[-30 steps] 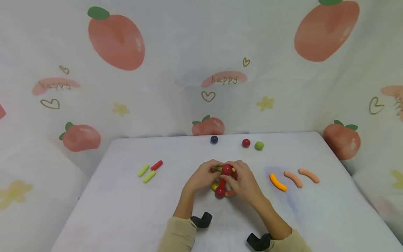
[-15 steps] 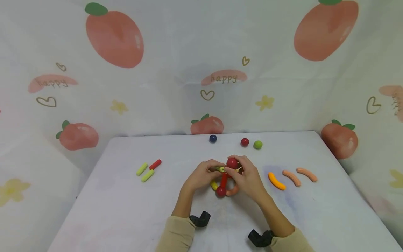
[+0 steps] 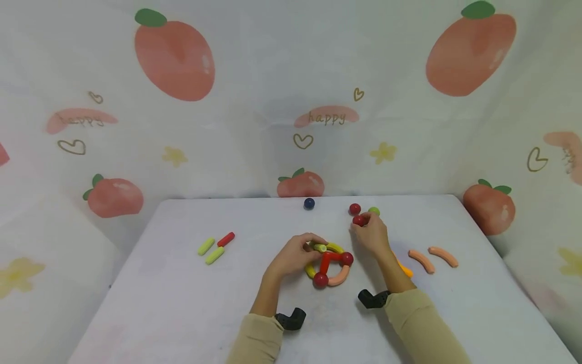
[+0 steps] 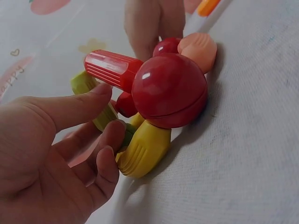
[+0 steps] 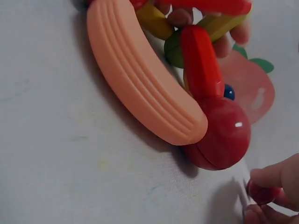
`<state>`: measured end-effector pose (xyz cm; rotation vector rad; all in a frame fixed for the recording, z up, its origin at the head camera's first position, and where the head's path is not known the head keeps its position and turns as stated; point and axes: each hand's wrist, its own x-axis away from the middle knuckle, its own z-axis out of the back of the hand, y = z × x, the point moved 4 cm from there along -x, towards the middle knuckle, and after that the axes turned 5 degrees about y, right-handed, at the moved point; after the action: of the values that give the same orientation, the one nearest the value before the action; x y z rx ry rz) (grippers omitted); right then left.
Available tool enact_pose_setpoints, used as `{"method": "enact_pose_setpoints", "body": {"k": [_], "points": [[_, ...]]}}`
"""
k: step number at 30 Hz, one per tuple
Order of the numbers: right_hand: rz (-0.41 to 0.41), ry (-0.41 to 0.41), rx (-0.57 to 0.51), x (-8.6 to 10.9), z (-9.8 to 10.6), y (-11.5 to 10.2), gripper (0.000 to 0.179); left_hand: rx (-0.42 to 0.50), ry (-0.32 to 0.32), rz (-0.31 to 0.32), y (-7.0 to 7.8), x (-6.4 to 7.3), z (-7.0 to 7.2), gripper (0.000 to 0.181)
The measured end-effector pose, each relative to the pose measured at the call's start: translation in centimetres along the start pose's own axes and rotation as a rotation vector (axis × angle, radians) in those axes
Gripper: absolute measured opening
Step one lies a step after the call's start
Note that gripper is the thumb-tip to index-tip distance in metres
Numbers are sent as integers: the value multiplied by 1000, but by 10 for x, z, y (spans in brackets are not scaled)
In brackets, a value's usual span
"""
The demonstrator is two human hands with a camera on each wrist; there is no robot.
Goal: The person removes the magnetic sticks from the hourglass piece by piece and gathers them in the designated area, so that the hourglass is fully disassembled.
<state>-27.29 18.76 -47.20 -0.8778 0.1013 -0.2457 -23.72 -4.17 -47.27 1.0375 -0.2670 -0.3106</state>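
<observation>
My left hand (image 3: 295,255) pinches a light green stick (image 4: 105,116) at the left side of a toy ring of balls and sticks. The ring has a near red ball (image 3: 320,280), a right red ball (image 3: 347,258), straight red sticks (image 5: 202,60), a curved pink stick (image 5: 140,74) and curved yellow sticks (image 4: 147,149). A dark green ball (image 5: 174,49) shows beside the left fingers. Farther back on the right, my right hand (image 3: 373,235) holds a small red ball (image 3: 359,220) between thumb and fingers, apart from the ring.
Along the back edge lie a dark blue ball (image 3: 309,203), another red ball (image 3: 354,208) and a green ball (image 3: 374,211). Green sticks (image 3: 214,255) and a red stick (image 3: 226,239) lie left. Curved pink sticks (image 3: 421,261) and an orange one (image 3: 404,270) are at right, the orange partly behind my forearm.
My right hand has left the ring and moved back and right, carrying a red ball toward the balls at the rear. My left hand stays at the ring with the light green stick.
</observation>
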Motion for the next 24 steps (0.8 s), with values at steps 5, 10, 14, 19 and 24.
{"method": "enact_pose_setpoints", "body": {"k": [5,10,14,19,24], "points": [[29,15,51,-15,-5,6,51,6,7,1,-1,-1,-3,24],[11,-6,81,-2,0,0,55,11,-1,16,-4,-2,-4,25],[113,-91,49,30,6,-15,47,14,-3,14,-5,-1,-1,25],[221,-336,-60,70,-5,-25,40,8,53,-9,-5,-1,5,24],[231,-311,-38,82,-17,-20,34,-26,80,-33,-5,-1,6,19]]}}
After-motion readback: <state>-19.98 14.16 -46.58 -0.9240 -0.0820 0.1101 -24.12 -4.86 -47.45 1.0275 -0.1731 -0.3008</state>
